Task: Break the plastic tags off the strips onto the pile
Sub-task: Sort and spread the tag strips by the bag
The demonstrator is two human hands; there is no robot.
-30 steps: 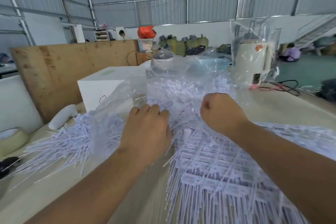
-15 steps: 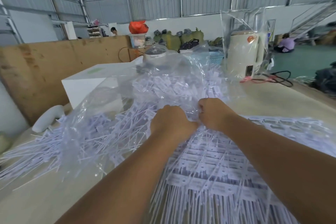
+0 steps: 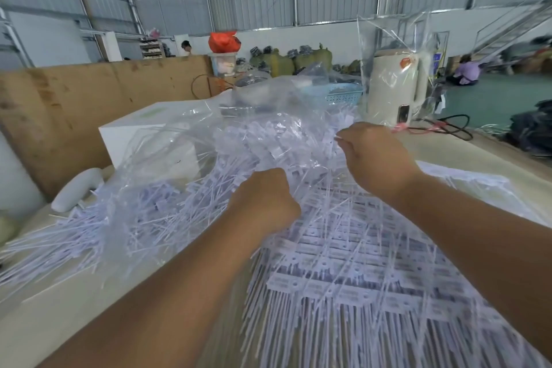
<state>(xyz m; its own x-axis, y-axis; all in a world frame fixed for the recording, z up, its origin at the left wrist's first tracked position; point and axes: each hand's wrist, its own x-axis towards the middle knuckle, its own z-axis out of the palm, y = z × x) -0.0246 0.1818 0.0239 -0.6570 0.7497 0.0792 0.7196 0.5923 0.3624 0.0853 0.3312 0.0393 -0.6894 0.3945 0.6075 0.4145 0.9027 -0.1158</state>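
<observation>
Presently we note both hands curled over the strips [image 3: 358, 263] fanned across the table [image 3: 74, 323]: left hand [image 3: 265, 203] fisted on tags at the fan's head, right hand [image 3: 379, 158] raised, pinching a thin strand. Loose pile [image 3: 134, 218] lies left, under clear bag [image 3: 185, 152].

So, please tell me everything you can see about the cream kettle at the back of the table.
The cream kettle stands upright at the far right of the table, behind the tag pile. It looks like smooth plastic, with a red round sticker near the top, a handle on its right and a small dark panel low down. A clear plastic bag covers it. No hand touches it.
</observation>
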